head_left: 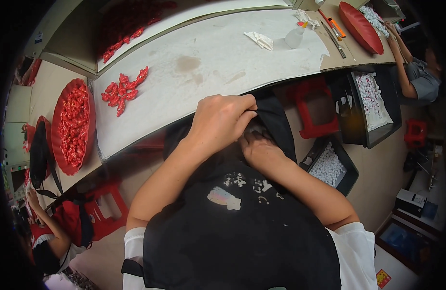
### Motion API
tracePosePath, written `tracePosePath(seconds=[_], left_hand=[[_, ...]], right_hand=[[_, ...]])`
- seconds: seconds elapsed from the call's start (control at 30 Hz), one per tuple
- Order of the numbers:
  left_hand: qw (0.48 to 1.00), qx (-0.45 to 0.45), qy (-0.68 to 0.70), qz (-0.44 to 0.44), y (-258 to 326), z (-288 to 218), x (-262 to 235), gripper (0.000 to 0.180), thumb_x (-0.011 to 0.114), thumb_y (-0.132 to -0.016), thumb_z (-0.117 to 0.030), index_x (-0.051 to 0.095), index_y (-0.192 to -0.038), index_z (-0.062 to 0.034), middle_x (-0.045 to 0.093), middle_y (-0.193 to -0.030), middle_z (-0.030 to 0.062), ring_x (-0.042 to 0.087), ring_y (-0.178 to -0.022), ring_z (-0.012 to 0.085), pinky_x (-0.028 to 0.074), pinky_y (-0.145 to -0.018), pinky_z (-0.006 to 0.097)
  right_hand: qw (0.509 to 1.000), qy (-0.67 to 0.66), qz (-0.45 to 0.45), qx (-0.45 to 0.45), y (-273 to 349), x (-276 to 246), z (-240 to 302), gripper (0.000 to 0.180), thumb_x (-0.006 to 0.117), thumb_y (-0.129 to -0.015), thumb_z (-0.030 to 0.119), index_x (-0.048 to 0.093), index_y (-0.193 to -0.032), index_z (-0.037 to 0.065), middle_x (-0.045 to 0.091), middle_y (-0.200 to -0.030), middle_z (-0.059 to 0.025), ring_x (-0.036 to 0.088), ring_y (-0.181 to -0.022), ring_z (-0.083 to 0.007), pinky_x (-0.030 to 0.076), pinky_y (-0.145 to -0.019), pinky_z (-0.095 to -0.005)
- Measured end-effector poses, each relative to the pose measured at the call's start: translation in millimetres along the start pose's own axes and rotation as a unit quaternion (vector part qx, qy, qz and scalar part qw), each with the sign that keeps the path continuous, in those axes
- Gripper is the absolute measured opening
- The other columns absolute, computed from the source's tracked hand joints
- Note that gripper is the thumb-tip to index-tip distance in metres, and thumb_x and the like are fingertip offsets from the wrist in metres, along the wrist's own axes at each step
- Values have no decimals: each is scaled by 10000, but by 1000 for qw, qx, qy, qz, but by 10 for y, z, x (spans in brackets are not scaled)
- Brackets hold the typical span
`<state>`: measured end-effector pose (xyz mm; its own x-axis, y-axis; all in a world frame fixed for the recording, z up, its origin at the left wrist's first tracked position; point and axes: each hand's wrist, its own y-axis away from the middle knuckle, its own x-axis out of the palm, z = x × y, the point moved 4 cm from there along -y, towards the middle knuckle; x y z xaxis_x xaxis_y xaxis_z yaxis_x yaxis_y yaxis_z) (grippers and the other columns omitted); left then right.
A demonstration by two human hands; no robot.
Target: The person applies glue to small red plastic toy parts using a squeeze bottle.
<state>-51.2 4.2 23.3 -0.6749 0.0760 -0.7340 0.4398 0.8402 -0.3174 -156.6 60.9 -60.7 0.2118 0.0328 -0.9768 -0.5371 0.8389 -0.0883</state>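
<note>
My left hand (220,118) is closed, thumb against fingers, pinching the edge of a black apron (276,118) and lifting it just below the table's front edge. Under the raised cloth, my right hand (262,149) reaches into the dark fold at my lap; its fingers are mostly in shadow and partly hidden. Whether they grip anything does not show. The apron covers my chest and lap, with a worn, flaking print (225,198) on its front.
Several glossy red pieces (121,92) lie on the white-covered table (160,104). A red scalloped tray (91,121) of red pieces sits left. Farther right are a squeeze bottle (294,37), tweezers (340,50), a red stool (307,128) and a bin (348,181) of white pieces. Co-workers sit on both sides.
</note>
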Motion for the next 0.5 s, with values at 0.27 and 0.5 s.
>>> tracePosePath(seconds=[0.27,0.5], left_hand=[[1000,2,9,-12,65,-31,0,72,604,-688,-123,577,-721,-65,595,-637,67,567,-566,238,434,-499,308],[1000,18,0,-15,105,-74,27,71,605,-684,-119,573,-714,-64,590,-635,69,558,-557,245,427,-490,316]], right_hand=[[950,-108,240,171,-4,-118,-17,266,343,-802,115,429,-1034,15,545,-939,-216,566,-800,-366,458,-704,-434],[932,-120,269,212,23,16,-251,331,347,-807,162,417,-1090,5,516,-996,-251,510,-942,-355,418,-786,-439]])
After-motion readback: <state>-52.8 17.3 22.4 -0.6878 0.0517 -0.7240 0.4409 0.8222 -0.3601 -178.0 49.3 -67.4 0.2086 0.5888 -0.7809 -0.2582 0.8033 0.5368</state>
